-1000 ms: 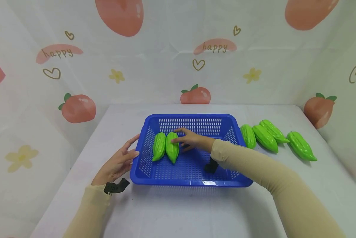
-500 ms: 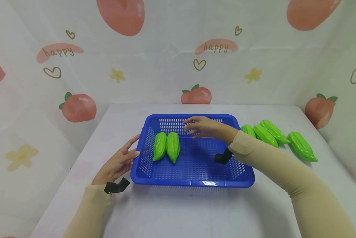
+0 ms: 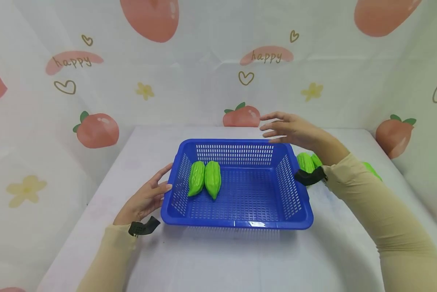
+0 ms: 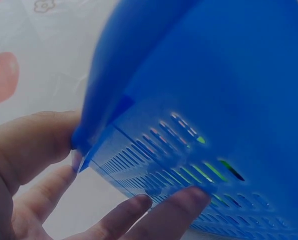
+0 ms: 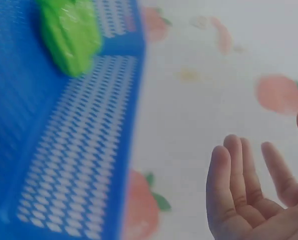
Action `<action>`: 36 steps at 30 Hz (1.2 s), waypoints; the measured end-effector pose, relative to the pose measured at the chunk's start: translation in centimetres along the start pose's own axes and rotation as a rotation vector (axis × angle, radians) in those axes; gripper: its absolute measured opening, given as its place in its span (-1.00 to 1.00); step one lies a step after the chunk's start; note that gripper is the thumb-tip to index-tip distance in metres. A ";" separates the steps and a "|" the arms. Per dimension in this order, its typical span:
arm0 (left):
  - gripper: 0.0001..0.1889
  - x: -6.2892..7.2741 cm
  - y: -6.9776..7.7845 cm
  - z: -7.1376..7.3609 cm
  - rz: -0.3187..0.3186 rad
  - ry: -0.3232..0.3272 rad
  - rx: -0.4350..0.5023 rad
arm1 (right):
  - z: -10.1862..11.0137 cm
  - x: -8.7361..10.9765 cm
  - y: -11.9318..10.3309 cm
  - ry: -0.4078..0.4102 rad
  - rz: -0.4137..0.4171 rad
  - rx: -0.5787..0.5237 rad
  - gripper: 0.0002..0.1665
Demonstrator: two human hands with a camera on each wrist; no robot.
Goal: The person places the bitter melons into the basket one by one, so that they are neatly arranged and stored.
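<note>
A blue perforated plastic basket (image 3: 236, 224) stands on the white table. Inside it, at the left, two green bitter melons (image 3: 196, 178) lie side by side. My left hand (image 3: 143, 200) rests against the basket's left side, thumb at the rim and fingers touching the outer wall, as the left wrist view also shows. Above the basket's back right corner is my right hand (image 3: 295, 129), its fingers spread and holding nothing. More bitter melons (image 3: 306, 163) lie on the table right of the basket, partly hidden by my right forearm.
The white table (image 3: 218, 259) is backed by a white cloth (image 3: 189, 81) printed with fruit, flowers and hearts. Black wrist straps (image 3: 311, 177) sit over both beige sleeves (image 3: 371, 202). Table surface shows in front of the basket.
My right hand has let go of the second bitter melon in the basket, then risen and moved right, past the back rim. The left hand has stayed at the basket's side.
</note>
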State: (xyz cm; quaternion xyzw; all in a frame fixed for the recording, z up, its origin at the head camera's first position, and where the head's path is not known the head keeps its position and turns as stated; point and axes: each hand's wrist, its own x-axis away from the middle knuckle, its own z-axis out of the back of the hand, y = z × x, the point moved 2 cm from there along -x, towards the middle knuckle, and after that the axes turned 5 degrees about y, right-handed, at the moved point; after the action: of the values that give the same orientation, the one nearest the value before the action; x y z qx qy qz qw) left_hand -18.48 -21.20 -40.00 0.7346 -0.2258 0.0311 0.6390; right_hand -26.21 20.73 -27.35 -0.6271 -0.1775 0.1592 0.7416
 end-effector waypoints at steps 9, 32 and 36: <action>-0.23 0.3 0.1 -0.1 0.002 -0.007 0.009 | 6.2 3.7 0.4 0.200 0.283 -0.169 -0.63; -0.22 0.3 0.1 -0.2 0.010 0.009 -0.006 | 14.4 15.2 9.0 0.650 0.388 -0.326 -0.57; -0.22 0.3 0.2 -0.2 0.009 0.006 -0.002 | 14.9 15.9 10.1 0.686 0.408 -0.385 -0.58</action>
State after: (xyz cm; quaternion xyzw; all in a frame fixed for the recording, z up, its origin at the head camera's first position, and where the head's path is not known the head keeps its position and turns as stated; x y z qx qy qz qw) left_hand -18.21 -21.14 -39.72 0.7329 -0.2271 0.0359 0.6403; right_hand -19.15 42.64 -34.09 -0.7925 0.1800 0.0489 0.5806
